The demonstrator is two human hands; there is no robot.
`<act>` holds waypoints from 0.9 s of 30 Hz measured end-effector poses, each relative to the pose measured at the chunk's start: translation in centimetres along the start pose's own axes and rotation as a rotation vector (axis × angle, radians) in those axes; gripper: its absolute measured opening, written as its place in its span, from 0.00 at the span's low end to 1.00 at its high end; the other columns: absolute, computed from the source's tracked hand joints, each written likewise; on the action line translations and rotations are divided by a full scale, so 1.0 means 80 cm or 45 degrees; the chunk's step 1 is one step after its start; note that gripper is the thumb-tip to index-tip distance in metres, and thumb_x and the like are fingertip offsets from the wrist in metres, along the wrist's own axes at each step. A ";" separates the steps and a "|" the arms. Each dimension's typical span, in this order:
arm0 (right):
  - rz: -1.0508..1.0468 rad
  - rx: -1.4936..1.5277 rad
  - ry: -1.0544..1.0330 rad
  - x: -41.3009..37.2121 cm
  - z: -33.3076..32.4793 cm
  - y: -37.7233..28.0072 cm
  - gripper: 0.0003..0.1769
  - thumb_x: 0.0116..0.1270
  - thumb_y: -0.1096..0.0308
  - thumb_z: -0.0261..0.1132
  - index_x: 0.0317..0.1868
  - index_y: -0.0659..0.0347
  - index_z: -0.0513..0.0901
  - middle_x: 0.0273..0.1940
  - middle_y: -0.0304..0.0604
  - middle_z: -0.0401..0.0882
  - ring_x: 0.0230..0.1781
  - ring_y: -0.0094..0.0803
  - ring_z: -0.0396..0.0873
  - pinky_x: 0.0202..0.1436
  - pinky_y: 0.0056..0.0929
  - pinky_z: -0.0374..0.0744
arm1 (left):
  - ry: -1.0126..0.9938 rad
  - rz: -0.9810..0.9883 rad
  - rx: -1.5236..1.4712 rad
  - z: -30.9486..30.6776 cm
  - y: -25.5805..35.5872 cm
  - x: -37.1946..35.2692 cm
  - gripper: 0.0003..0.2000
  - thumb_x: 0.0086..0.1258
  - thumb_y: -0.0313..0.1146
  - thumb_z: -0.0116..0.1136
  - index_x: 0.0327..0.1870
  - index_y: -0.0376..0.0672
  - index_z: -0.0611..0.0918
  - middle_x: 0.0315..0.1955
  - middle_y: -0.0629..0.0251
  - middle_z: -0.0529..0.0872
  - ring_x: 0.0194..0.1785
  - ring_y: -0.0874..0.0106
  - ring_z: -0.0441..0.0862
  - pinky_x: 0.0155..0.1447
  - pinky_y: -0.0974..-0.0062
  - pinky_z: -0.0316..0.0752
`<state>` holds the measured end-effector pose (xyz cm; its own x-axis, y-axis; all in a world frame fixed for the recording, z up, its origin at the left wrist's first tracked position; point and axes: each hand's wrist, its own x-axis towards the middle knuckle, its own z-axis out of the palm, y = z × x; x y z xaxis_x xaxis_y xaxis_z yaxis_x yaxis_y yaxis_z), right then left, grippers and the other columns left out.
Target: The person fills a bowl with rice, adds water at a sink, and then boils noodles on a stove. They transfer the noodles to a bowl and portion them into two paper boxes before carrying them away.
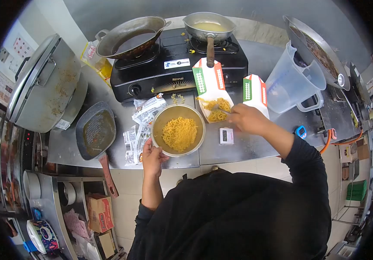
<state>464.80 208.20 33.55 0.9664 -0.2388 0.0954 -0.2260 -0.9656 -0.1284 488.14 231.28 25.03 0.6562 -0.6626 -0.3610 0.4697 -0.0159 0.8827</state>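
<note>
My left hand (152,157) grips the near left rim of a round metal bowl (192,113), thumb on the edge. Cooked yellow noodles (179,133) lie heaped in it. To the right, my right hand (248,119) is closed around what looks like a fork (222,110), its end in more noodles (217,115). Those noodles sit in an open paper takeaway box (211,77), white with green and red panels. A second such box (255,92) stands just beyond my right hand. Near the bowl, a small white digital timer (226,136) lies on the counter.
A black gas stove (175,82) bears a dark wok (130,37) and a saucepan (209,27) of liquid. Torn noodle packets (142,130) and a square grill pan (95,132) lie left. A large plastic jug (290,84) and blue timer (300,131) stand right.
</note>
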 end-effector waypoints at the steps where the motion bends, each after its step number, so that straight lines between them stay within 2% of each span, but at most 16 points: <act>1: 0.023 0.037 0.083 0.003 0.000 -0.003 0.08 0.54 0.68 0.55 0.34 0.57 0.78 0.33 0.42 0.71 0.38 0.37 0.73 0.36 0.33 0.74 | -0.002 -0.001 -0.011 0.001 0.000 0.000 0.25 0.57 0.23 0.48 0.58 0.38 0.58 0.23 0.70 0.72 0.21 0.80 0.73 0.22 0.83 0.74; 3: 0.053 0.112 0.247 0.019 0.003 -0.015 0.09 0.54 0.68 0.55 0.35 0.58 0.78 0.34 0.41 0.71 0.37 0.37 0.73 0.35 0.33 0.74 | 0.019 0.001 0.005 0.002 0.000 0.001 0.25 0.57 0.23 0.48 0.58 0.38 0.58 0.22 0.70 0.72 0.20 0.80 0.73 0.22 0.83 0.74; 6: 0.015 0.086 0.291 0.033 0.034 -0.008 0.09 0.52 0.69 0.56 0.34 0.58 0.78 0.34 0.42 0.71 0.38 0.37 0.73 0.35 0.33 0.74 | 0.018 -0.002 0.033 -0.003 -0.001 0.001 0.25 0.57 0.23 0.48 0.58 0.38 0.59 0.22 0.70 0.72 0.20 0.80 0.73 0.22 0.83 0.74; 9: 0.018 -0.053 -0.014 0.021 0.042 -0.004 0.09 0.51 0.70 0.56 0.35 0.58 0.78 0.34 0.42 0.71 0.39 0.38 0.73 0.36 0.33 0.75 | 0.010 0.001 0.009 0.000 0.000 0.001 0.25 0.57 0.23 0.47 0.57 0.38 0.59 0.22 0.70 0.72 0.20 0.80 0.73 0.22 0.83 0.74; 12: -0.011 -0.048 0.013 -0.004 0.029 0.005 0.09 0.50 0.71 0.56 0.34 0.57 0.78 0.35 0.43 0.72 0.40 0.38 0.73 0.37 0.33 0.75 | 0.013 -0.004 0.000 0.002 0.003 0.000 0.24 0.57 0.23 0.47 0.57 0.38 0.60 0.23 0.70 0.72 0.21 0.80 0.73 0.22 0.83 0.74; 15: 0.137 -0.029 -0.009 -0.006 -0.008 0.001 0.08 0.50 0.71 0.56 0.33 0.57 0.78 0.35 0.42 0.72 0.40 0.38 0.73 0.37 0.33 0.74 | 0.000 -0.004 -0.002 0.002 0.003 -0.001 0.23 0.57 0.23 0.47 0.57 0.39 0.60 0.24 0.70 0.73 0.21 0.80 0.73 0.22 0.83 0.74; 16: 0.180 0.010 0.107 -0.005 -0.010 0.000 0.07 0.51 0.70 0.56 0.32 0.57 0.78 0.34 0.42 0.72 0.40 0.37 0.73 0.38 0.33 0.74 | -0.008 -0.003 -0.005 0.002 0.003 -0.001 0.23 0.57 0.23 0.47 0.57 0.39 0.60 0.25 0.69 0.73 0.21 0.80 0.74 0.22 0.83 0.75; 22: 0.068 0.052 0.050 -0.005 0.022 0.012 0.08 0.55 0.68 0.56 0.34 0.59 0.78 0.33 0.43 0.73 0.38 0.39 0.73 0.39 0.35 0.72 | 0.015 -0.022 0.022 0.007 0.007 -0.004 0.22 0.58 0.24 0.47 0.56 0.39 0.61 0.25 0.69 0.74 0.22 0.80 0.74 0.23 0.84 0.75; 25: 0.318 0.254 0.355 -0.019 -0.009 0.022 0.10 0.59 0.66 0.54 0.36 0.60 0.78 0.34 0.44 0.74 0.38 0.40 0.73 0.41 0.35 0.72 | 0.012 -0.031 0.007 0.015 0.013 -0.008 0.22 0.60 0.24 0.47 0.56 0.39 0.61 0.24 0.70 0.74 0.22 0.81 0.74 0.22 0.84 0.74; 27: 0.562 0.529 0.484 -0.023 -0.038 0.011 0.12 0.62 0.65 0.53 0.36 0.64 0.78 0.35 0.47 0.77 0.36 0.39 0.75 0.40 0.30 0.72 | 0.015 -0.019 0.040 0.017 0.011 -0.007 0.22 0.60 0.25 0.48 0.57 0.39 0.60 0.23 0.70 0.73 0.21 0.81 0.74 0.22 0.84 0.74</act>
<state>462.42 207.50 36.29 0.6687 -0.6905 0.2758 -0.4472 -0.6698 -0.5927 487.37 230.63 26.43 0.6566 -0.6530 -0.3774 0.4607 -0.0490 0.8862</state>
